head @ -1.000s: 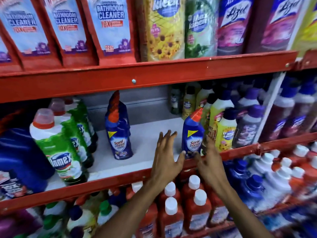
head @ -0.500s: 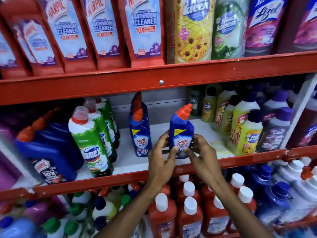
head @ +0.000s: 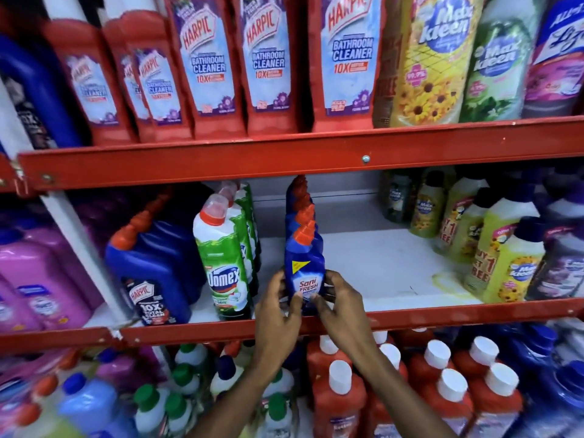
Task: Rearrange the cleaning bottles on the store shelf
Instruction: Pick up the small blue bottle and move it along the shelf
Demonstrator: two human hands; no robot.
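Note:
A blue Sani Fresh bottle (head: pixel 304 267) with an orange cap stands at the front of the middle shelf (head: pixel 395 270), directly before a row of the same blue bottles (head: pixel 298 203). My left hand (head: pixel 278 314) grips its lower left side and my right hand (head: pixel 339 306) grips its lower right side. Both thumbs lie on the label. The bottle's base is hidden behind my fingers.
Green Domex bottles (head: pixel 226 257) stand just left of it, then blue Harpic bottles (head: pixel 151 273). Yellow Max Kleen bottles (head: pixel 505 254) fill the shelf's right end. Red Harpic bottles (head: pixel 268 58) line the shelf above; red white-capped bottles (head: pixel 339 403) crowd the shelf below. Bare white shelf lies between.
Both hands closed on the blue bottle and carried it left along the shelf. It now stands in line with the row of matching blue bottles.

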